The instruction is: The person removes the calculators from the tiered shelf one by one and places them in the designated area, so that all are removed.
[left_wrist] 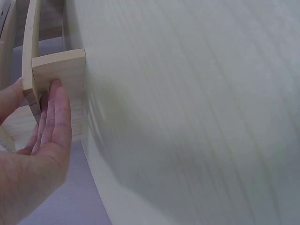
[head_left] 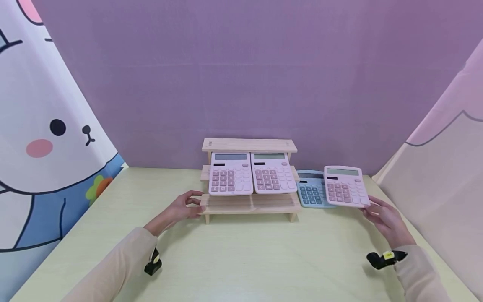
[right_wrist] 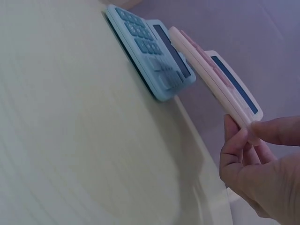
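Observation:
My right hand [head_left: 387, 219] pinches the lower right corner of a pink calculator [head_left: 345, 191], thumb on its top face and fingers beneath. In the right wrist view this pink calculator [right_wrist: 218, 75] is raised off the table, its edge turned to the camera. A blue calculator [head_left: 314, 195] lies partly behind it. My left hand [head_left: 184, 206] grips the left end of the lowest step of a wooden tiered stand [head_left: 249, 205]. The left wrist view has the thumb on one side of the step board [left_wrist: 29, 61] and the fingers under it. Two more pink calculators [head_left: 231, 178] [head_left: 274, 176] lean side by side on the stand.
The pale wood-grain table [head_left: 241, 256] runs up to a purple backdrop [head_left: 241, 75] behind the stand. A cartoon-print cloth [head_left: 45, 105] hangs at the left, a pink and white one [head_left: 445, 167] at the right. A black strap device [head_left: 385, 259] sits on each wrist.

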`<state>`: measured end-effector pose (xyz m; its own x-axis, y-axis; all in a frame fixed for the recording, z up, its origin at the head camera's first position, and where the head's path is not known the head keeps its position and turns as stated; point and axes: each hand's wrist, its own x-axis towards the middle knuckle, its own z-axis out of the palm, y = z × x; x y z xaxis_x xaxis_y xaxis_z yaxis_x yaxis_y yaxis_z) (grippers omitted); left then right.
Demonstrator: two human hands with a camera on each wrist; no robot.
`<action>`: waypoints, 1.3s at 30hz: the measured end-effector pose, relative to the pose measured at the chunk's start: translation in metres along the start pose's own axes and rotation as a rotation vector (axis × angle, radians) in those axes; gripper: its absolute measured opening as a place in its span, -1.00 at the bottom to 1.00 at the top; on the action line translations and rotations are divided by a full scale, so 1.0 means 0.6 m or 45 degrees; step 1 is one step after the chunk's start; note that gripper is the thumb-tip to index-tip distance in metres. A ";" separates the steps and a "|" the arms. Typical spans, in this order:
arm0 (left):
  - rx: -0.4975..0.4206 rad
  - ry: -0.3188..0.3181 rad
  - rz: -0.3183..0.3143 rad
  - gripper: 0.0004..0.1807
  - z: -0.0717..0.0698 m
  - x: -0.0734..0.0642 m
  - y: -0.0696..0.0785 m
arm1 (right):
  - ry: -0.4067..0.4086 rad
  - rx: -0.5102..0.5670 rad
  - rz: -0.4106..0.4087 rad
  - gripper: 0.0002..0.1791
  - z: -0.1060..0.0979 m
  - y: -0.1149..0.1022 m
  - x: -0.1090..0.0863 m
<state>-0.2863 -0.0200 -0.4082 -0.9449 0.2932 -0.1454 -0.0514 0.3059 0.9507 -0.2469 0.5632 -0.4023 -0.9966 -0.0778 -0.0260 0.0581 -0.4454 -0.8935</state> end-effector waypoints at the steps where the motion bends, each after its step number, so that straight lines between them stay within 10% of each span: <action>1: 0.001 -0.002 0.002 -0.31 0.000 0.000 0.000 | 0.004 -0.001 0.008 -0.55 -0.003 0.000 0.000; 39: -0.018 0.005 -0.007 -0.31 0.001 -0.004 0.002 | 0.185 -0.075 0.195 -0.58 -0.066 -0.010 0.018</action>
<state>-0.2839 -0.0195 -0.4068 -0.9459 0.2879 -0.1495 -0.0610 0.2947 0.9537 -0.2603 0.6003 -0.4152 -0.9746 -0.0096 -0.2238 0.2101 -0.3851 -0.8987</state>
